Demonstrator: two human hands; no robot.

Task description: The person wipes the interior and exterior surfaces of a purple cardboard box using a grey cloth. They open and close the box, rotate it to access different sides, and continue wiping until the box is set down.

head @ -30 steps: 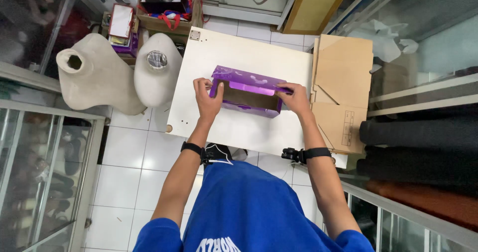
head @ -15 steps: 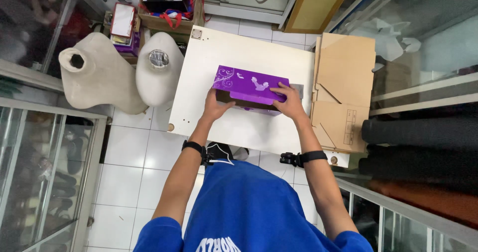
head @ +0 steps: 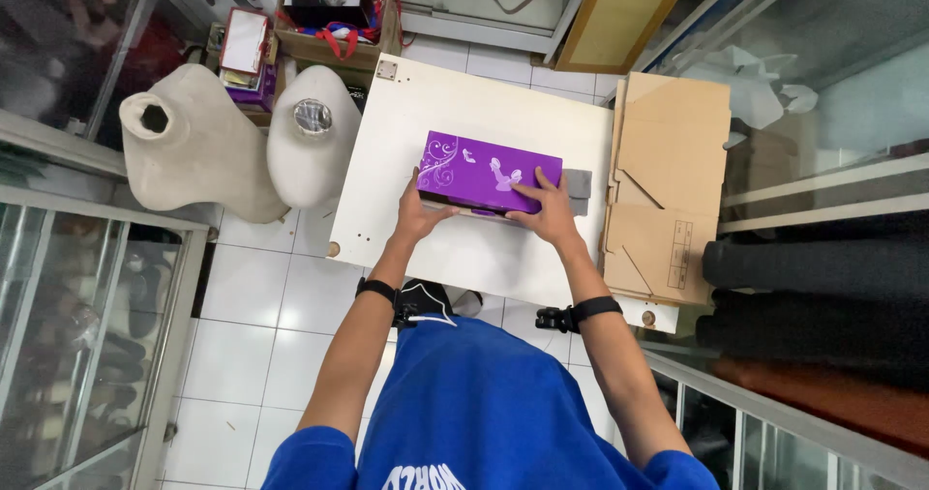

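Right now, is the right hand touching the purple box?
Touching. The head view shows the right hand lying flat on the lid of the purple box, fingers spread over its near right corner.
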